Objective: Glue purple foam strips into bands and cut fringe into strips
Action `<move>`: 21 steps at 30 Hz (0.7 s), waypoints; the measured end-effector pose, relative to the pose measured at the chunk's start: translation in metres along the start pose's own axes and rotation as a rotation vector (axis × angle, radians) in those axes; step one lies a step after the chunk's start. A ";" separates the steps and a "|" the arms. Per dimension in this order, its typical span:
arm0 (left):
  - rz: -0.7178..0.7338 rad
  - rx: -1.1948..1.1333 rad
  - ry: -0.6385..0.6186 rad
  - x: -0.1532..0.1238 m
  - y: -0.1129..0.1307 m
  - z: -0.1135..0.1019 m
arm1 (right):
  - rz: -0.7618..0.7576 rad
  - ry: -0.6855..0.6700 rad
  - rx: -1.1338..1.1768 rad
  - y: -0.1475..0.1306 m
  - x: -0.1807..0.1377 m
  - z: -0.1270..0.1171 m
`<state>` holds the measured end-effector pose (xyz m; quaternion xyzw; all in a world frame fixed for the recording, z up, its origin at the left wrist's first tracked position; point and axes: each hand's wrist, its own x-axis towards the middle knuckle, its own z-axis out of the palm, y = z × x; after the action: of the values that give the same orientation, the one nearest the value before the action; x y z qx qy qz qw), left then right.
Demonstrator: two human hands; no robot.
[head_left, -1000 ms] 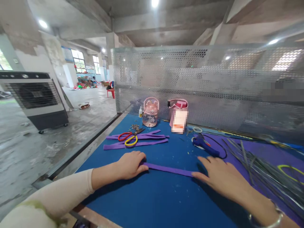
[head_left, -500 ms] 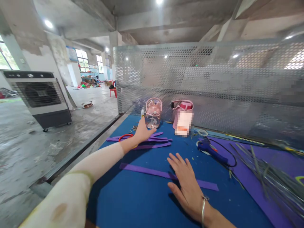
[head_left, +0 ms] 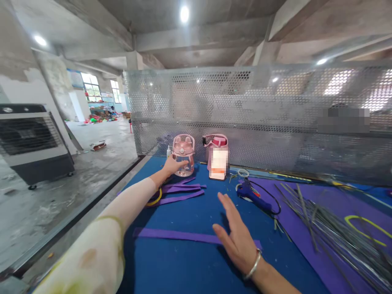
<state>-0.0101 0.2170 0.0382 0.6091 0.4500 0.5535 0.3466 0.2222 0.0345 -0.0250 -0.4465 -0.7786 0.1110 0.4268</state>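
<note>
Lying flat across the near worktop (head_left: pixel 171 271), a purple strip (head_left: pixel 174 235) is partly covered by the right hand (head_left: pixel 235 241). The right fingers (head_left: pixel 233 216) are spread open, with nothing gripped; whether the strip is pressed from above cannot be told. Its right end is seen just past the wrist, its left end lies free.

Handling, judged by eye: strip thought to be light, limp and felt-like, with little slip expected. Best taken at both ends between thumb and forefinger, as it would likely sag if lifted by one end. Damage by a drop seems unlikely; creasing or stretching under a hard pull is possible.

At the far edge, the left hand (head_left: pixel 172 165) is held before a pink bottle (head_left: pixel 183 148) and a small white bottle (head_left: pixel 168 151). The left thumb is extended across the clear body; the other fingers are partly hidden, so contact or grip cannot be told. The small bottle is judged light and perhaps squeezable, best pinched round its body. The pink one looks stiff and smooth, likely heavier if filled, best lifted by its loop handle.

Further purple strips (head_left: pixel 180 199) and a yellow handle (head_left: pixel 157 198) are noted below the left wrist.
</note>
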 end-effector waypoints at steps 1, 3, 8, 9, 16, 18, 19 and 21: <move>0.012 -0.037 -0.046 -0.013 0.009 0.000 | 0.065 0.045 0.033 0.000 0.008 -0.002; 0.053 -0.115 -0.130 -0.050 0.028 0.000 | 0.189 0.109 0.107 -0.009 0.025 -0.005; 0.100 -0.388 -0.359 -0.170 0.070 0.013 | 0.307 0.026 0.330 -0.068 0.038 -0.012; 0.109 -0.442 -0.369 -0.190 0.075 0.015 | 0.357 0.017 0.415 -0.080 0.032 -0.013; 0.118 -0.447 -0.505 -0.241 0.085 0.012 | 0.366 0.027 0.554 -0.113 -0.016 -0.017; 0.146 -0.314 -0.473 -0.244 0.086 0.011 | 0.335 0.070 0.429 -0.112 -0.022 -0.017; 0.149 -0.261 -0.465 -0.246 0.085 0.011 | 0.322 0.078 0.394 -0.110 -0.023 -0.018; 0.137 -0.211 -0.479 -0.251 0.081 0.012 | 0.312 0.065 0.373 -0.104 -0.023 -0.021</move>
<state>0.0193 -0.0445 0.0203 0.7120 0.2529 0.4597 0.4666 0.1809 -0.0479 0.0326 -0.4781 -0.6522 0.3028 0.5043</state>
